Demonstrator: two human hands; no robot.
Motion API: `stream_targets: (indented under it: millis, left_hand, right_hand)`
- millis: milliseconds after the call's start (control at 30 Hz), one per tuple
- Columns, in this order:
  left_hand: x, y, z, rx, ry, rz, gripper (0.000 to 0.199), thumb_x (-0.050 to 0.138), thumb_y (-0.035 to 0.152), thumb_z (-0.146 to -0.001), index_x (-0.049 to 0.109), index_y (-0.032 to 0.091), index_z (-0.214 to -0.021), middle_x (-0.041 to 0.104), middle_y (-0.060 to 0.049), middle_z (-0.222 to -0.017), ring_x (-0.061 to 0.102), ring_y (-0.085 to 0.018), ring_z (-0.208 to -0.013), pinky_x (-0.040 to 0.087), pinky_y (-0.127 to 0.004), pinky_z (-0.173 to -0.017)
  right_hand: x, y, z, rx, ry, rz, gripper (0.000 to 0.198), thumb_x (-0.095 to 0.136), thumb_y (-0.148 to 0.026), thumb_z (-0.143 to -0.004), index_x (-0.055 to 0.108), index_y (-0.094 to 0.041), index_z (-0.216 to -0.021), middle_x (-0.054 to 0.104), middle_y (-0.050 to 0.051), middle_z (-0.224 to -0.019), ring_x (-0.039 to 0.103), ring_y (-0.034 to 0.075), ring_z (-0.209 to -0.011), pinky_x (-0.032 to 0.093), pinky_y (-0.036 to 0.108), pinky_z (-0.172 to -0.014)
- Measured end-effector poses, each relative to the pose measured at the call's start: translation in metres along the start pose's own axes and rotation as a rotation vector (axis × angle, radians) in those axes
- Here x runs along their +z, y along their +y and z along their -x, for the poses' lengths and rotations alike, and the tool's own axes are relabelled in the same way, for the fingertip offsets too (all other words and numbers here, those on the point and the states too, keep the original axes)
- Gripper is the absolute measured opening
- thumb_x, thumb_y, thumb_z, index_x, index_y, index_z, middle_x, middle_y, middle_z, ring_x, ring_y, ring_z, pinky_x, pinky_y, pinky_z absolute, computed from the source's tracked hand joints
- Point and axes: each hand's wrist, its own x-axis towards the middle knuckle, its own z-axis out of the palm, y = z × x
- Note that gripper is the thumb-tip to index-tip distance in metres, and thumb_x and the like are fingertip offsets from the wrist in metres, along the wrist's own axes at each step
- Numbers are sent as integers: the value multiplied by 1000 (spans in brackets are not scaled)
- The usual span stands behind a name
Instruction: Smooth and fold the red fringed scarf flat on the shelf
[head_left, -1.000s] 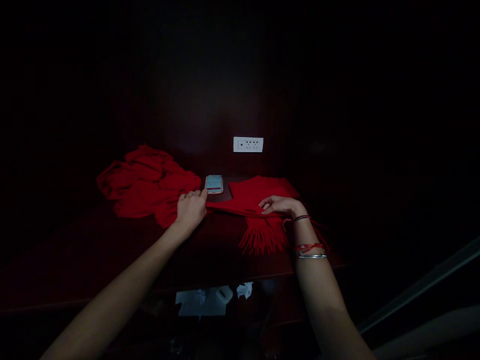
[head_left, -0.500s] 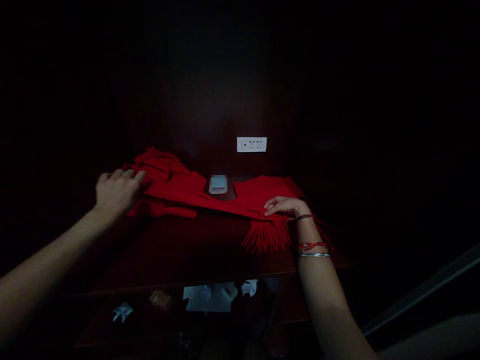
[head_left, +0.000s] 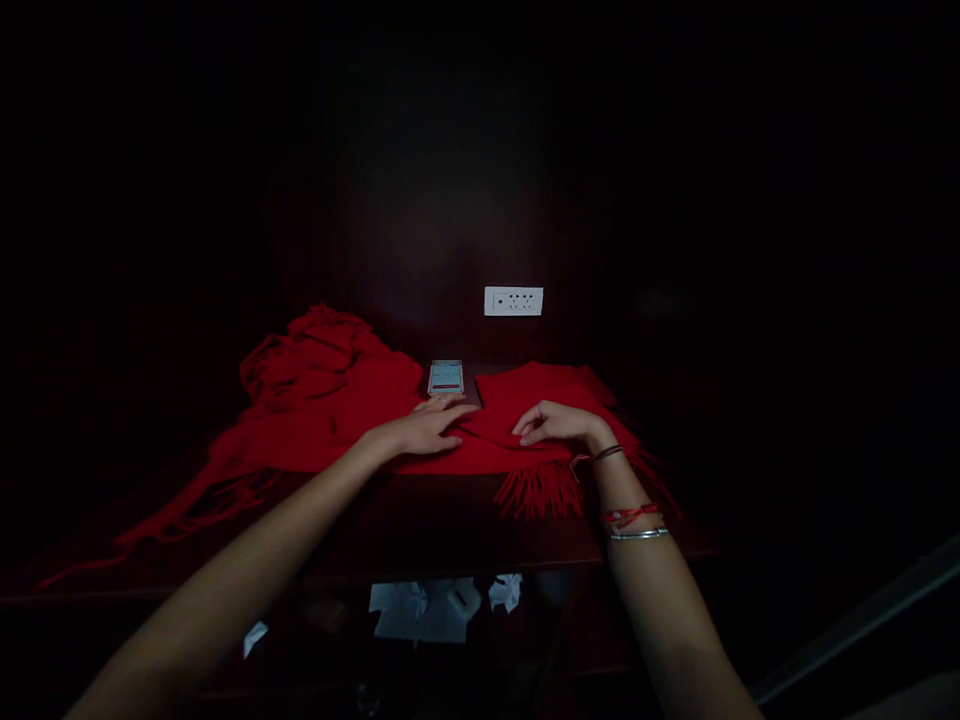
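Observation:
A red fringed scarf [head_left: 360,400] lies across the dark desk, heaped in folds at the left and flatter at the right. My left hand [head_left: 429,428] rests on its middle part, palm down with the fingers stretched out. Toward the right end, my right hand [head_left: 555,422] has its bent fingers and thumb closed on the cloth; the fingertips are partly hidden. Strands of fringe hang at the near right edge and trail out at the far left. Just beyond my left hand, a phone [head_left: 446,377] with a lit screen sits between the scarf's two parts.
A white socket panel [head_left: 514,301] is on the dark back wall. Below the desk edge [head_left: 450,578], a lower surface holds white paper [head_left: 420,620], a crumpled tissue [head_left: 505,592] and another white scrap [head_left: 255,637]. The surroundings are very dark.
My left hand has let go of the scarf's left part and moved right to its middle. The raised cloth now lies flat, its left fringe spread out. My right hand has barely moved.

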Motion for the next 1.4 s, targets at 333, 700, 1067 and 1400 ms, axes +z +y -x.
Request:
stream_targets:
  millis: [333, 700, 1067, 1400]
  left_hand:
    - [39, 6, -13, 258, 113, 115, 28, 45, 24, -76, 50, 20, -103, 48, -6, -104, 46, -16, -95, 35, -27, -85]
    - [51, 38, -21, 412, 205, 56, 40, 42, 31, -80, 38, 24, -119, 46, -4, -110, 41, -18, -101, 29, -30, -89]
    - [40, 59, -30, 324, 298, -270, 18, 45, 20, -76, 52, 18, -93, 53, -7, -91, 49, -19, -87, 32, -32, -77]
    - [40, 104, -77, 369, 361, -395, 12, 44, 15, -80, 52, 19, -87, 56, -5, -94, 53, -18, -85, 36, -30, -71]
  right_hand:
    - [-12, 4, 27, 79, 329, 44, 25, 54, -24, -70, 64, -10, -88, 64, 9, -86, 58, 15, -79, 42, 27, -75]
    - [17, 20, 108, 137, 727, 541, 22, 46, -13, -75, 62, -15, -90, 63, 6, -91, 56, 15, -85, 41, 26, -77]
    - [39, 51, 103, -46, 798, 699, 20, 42, -19, -80, 59, -17, -91, 59, 5, -87, 53, 14, -82, 40, 24, -75]
    - [41, 39, 103, 82, 781, 1017, 21, 37, -22, -84, 58, -18, -82, 57, 2, -76, 50, 11, -69, 34, 20, -64]
